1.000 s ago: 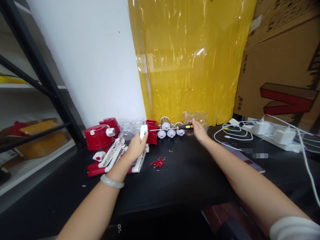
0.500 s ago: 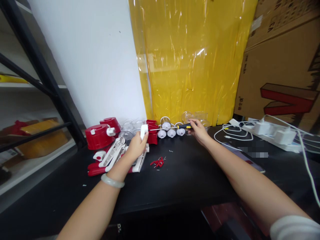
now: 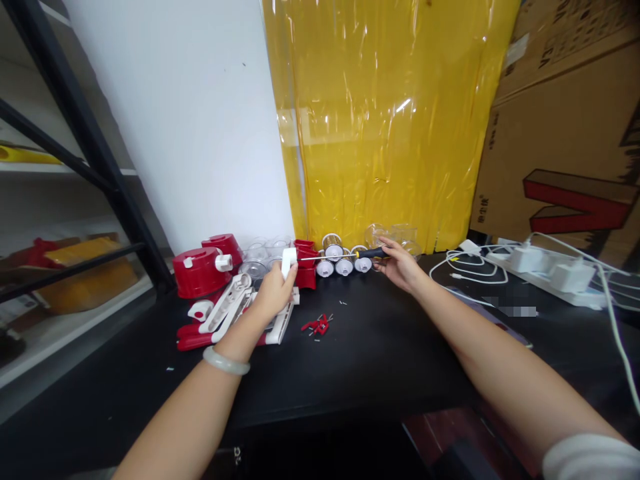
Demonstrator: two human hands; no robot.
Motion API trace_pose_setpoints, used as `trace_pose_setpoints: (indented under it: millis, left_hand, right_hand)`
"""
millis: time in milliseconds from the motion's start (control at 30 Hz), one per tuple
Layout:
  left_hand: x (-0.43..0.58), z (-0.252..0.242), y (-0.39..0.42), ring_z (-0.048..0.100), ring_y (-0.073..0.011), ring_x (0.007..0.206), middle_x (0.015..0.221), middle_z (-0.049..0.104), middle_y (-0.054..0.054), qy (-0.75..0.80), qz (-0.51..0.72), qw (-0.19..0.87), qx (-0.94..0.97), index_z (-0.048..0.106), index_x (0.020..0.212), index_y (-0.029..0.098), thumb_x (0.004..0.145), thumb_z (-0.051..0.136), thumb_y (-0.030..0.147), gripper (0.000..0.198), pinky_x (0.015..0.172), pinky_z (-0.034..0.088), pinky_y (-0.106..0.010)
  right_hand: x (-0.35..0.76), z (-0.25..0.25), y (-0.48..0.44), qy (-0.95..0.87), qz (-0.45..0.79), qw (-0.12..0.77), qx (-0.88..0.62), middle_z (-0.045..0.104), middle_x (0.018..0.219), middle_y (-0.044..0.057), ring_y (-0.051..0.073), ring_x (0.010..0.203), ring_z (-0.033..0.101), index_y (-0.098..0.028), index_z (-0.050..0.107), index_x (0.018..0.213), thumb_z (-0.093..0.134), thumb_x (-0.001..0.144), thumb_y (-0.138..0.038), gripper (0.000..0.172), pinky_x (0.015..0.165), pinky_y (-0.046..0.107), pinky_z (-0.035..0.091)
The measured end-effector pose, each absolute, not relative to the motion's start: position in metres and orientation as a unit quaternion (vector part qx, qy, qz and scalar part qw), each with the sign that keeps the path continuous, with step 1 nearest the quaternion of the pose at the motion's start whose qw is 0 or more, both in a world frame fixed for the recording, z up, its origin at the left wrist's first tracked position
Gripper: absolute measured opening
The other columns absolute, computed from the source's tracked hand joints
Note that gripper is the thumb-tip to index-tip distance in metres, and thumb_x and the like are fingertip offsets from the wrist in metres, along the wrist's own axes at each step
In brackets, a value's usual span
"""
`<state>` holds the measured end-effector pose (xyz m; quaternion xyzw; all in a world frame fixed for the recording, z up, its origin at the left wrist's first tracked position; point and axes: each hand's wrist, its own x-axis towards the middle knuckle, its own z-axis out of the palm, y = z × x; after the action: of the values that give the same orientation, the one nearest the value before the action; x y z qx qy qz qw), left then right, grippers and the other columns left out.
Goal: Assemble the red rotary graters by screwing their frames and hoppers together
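My left hand (image 3: 273, 293) is closed round a white plastic part (image 3: 287, 263), held upright over a pile of red and white plastic pieces (image 3: 220, 313). A jade-coloured bangle (image 3: 225, 362) sits on that wrist. My right hand (image 3: 400, 265) grips the black and yellow handle of a screwdriver (image 3: 350, 254). Its thin shaft runs level to the left and its tip meets the white part. Small red bits and tiny screws (image 3: 316, 326) lie on the black table (image 3: 360, 360) between my arms.
Red round housings (image 3: 203, 270), clear cups (image 3: 257, 257) and white-ended metal rollers (image 3: 344, 265) line the back edge by a yellow plastic sheet (image 3: 385, 120). A white power strip with chargers and cables (image 3: 545, 273) lies at right, below cardboard boxes (image 3: 570, 133). A black shelf frame (image 3: 75, 147) stands left.
My right hand has closed round the screwdriver handle and lifted slightly. The left hand keeps the white part in place. The view has shifted a little.
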<state>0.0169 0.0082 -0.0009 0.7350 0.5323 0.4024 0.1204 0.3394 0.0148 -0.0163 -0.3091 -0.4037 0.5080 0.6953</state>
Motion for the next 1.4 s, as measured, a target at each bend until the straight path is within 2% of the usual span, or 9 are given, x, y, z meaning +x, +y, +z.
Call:
trace_pose_setpoints:
  millis: [167,267,367,500,667,867,1067,1233,1400]
  left_hand:
    - [0.017,-0.001,0.008,0.067,-0.0252,0.053,0.058,0.062,0.000,0.535,0.395,0.124,0.737,0.048,0.102,0.020,0.097,0.040,0.060,0.041,0.061,0.049,-0.035]
    - [0.015,-0.002,0.011,0.067,-0.0254,0.053,0.058,0.062,-0.001,0.541,0.397,0.121,0.732,0.048,0.101,0.021,0.097,0.040,0.060,0.041,0.060,0.049,-0.035]
    - [0.013,-0.003,0.013,0.067,-0.0250,0.052,0.059,0.063,0.000,0.540,0.405,0.124,0.728,0.048,0.101,0.021,0.096,0.040,0.061,0.041,0.059,0.049,-0.035]
    - [0.013,-0.003,0.012,0.067,-0.0252,0.052,0.060,0.063,-0.001,0.546,0.400,0.128,0.725,0.048,0.101,0.020,0.096,0.040,0.061,0.041,0.059,0.049,-0.035]
    - [0.015,-0.001,0.010,0.068,-0.0263,0.054,0.056,0.062,0.000,0.547,0.396,0.118,0.728,0.048,0.101,0.021,0.096,0.039,0.060,0.040,0.060,0.049,-0.035]
    - [0.016,-0.002,0.010,0.067,-0.0258,0.055,0.057,0.062,0.000,0.545,0.394,0.120,0.730,0.049,0.103,0.020,0.097,0.041,0.059,0.041,0.062,0.049,-0.035]
    - [0.019,0.001,0.003,0.065,-0.0234,0.052,0.060,0.063,-0.001,0.532,0.393,0.105,0.742,0.050,0.098,0.020,0.098,0.041,0.054,0.035,0.061,0.047,-0.034]
    - [0.019,0.001,0.003,0.065,-0.0233,0.052,0.059,0.062,0.000,0.536,0.392,0.108,0.740,0.047,0.094,0.021,0.098,0.042,0.053,0.032,0.060,0.047,-0.033]
    - [0.017,0.000,0.005,0.065,-0.0237,0.051,0.057,0.061,0.001,0.535,0.404,0.130,0.731,0.047,0.097,0.021,0.097,0.043,0.055,0.034,0.059,0.047,-0.033]
  right_hand:
    - [0.338,-0.020,0.021,-0.419,0.422,0.707,-0.383,0.068,0.075,-0.001,0.016,0.058,0.067,-0.027,0.063,0.108,0.060,0.090,-0.047,0.028,0.057,0.031,0.054]
    - [0.337,-0.022,0.023,-0.469,0.375,0.685,-0.413,0.063,0.057,0.002,0.019,0.049,0.062,-0.022,0.067,0.098,0.053,0.087,-0.072,0.054,0.053,0.034,0.052]
    - [0.337,-0.024,0.023,-0.524,0.329,0.662,-0.422,0.055,0.044,-0.001,0.017,0.040,0.053,-0.022,0.066,0.088,0.058,0.076,-0.083,0.063,0.044,0.030,0.043]
    - [0.338,-0.024,0.023,-0.528,0.322,0.670,-0.409,0.053,0.046,-0.004,0.014,0.041,0.050,-0.022,0.065,0.089,0.067,0.071,-0.078,0.059,0.042,0.026,0.037]
    - [0.335,-0.021,0.020,-0.468,0.386,0.701,-0.375,0.058,0.063,-0.005,0.013,0.050,0.054,-0.025,0.062,0.101,0.076,0.073,-0.057,0.045,0.049,0.027,0.045]
    - [0.332,-0.018,0.017,-0.404,0.455,0.708,-0.358,0.060,0.069,-0.005,0.012,0.055,0.057,-0.028,0.058,0.107,0.071,0.077,-0.037,0.035,0.054,0.024,0.047]
    - [0.335,-0.016,0.016,-0.383,0.481,0.714,-0.335,0.061,0.071,-0.006,0.012,0.057,0.057,-0.028,0.058,0.107,0.066,0.070,-0.025,0.038,0.055,0.025,0.048]
    - [0.337,-0.019,0.021,-0.396,0.438,0.721,-0.362,0.061,0.069,-0.004,0.015,0.054,0.059,-0.027,0.058,0.099,0.067,0.076,-0.041,0.029,0.054,0.030,0.050]
    - [0.335,-0.025,0.025,-0.455,0.356,0.707,-0.408,0.051,0.050,-0.004,0.017,0.044,0.052,-0.025,0.060,0.088,0.061,0.078,-0.075,0.050,0.049,0.033,0.045]
